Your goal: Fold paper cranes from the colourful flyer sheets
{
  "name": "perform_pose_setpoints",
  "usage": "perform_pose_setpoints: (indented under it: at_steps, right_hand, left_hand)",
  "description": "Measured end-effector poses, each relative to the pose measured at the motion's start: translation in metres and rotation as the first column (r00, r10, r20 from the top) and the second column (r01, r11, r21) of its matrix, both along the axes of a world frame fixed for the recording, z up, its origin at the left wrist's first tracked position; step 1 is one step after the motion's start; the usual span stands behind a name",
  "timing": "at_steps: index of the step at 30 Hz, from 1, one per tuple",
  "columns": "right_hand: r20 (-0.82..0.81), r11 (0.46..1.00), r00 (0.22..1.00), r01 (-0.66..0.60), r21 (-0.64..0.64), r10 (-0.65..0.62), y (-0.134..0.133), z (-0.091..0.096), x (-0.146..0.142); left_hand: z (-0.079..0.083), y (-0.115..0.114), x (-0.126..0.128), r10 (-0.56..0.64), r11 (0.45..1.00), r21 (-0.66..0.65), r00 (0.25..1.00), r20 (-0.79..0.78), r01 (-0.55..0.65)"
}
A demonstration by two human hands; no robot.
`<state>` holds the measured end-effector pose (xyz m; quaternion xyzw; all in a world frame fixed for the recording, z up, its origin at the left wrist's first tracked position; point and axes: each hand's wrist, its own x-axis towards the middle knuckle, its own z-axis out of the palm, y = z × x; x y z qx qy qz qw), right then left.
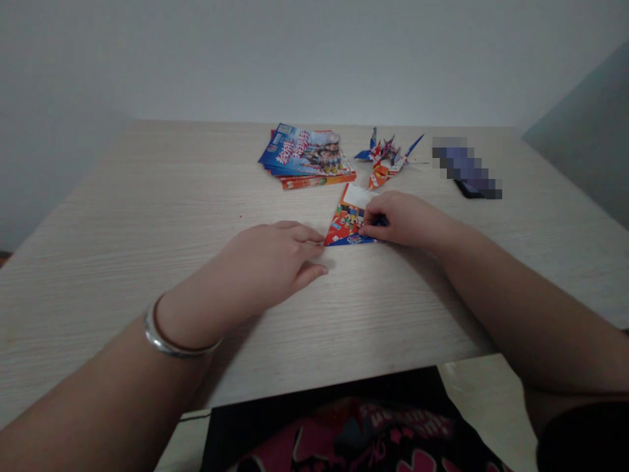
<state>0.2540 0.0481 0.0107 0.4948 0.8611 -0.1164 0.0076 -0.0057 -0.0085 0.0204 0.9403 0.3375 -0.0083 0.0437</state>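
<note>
A folded sheet of printed paper [344, 219], red, blue and white, lies on the table in front of me. My left hand [285, 255] rests flat at its left corner, fingers stretched out and the fingertips by the point of the paper. On the right side of the sheet, my right hand [393, 219] has its fingers curled in, with thumb and fingertips pinching the paper near its lower fold. That hand covers the sheet's right part. Behind the sheet stand folded paper cranes [386, 160] in the same bright print, touching one another.
A fanned stack of printed leaflets [309, 154] lies at the back, left of the cranes. A dark phone [466, 170], partly blurred out, is at the back right. The light wooden table [147, 196] meets a wall [314, 59] at its far edge.
</note>
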Motion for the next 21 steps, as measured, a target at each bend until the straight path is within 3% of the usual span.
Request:
perform_pose_setpoints:
  at_steps: [6,13,21]
  right_hand:
    - [-0.012,1.0,1.0,-0.004,-0.007,0.004,-0.002,-0.001,0.0]
    - [-0.003,1.0,1.0,-0.013,-0.007,0.013,-0.001,0.001,-0.003]
    - [0.016,1.0,1.0,-0.006,-0.028,0.006,0.003,0.004,0.004]
  left_hand:
    - [-0.004,0.003,-0.002,0.1,0.995,0.014,0.993,0.066,-0.101]
    - [-0.015,0.004,0.001,-0.07,0.993,0.095,0.997,0.044,0.066]
    - [-0.017,0.002,0.004,-0.094,0.986,0.143,0.995,0.03,0.089]
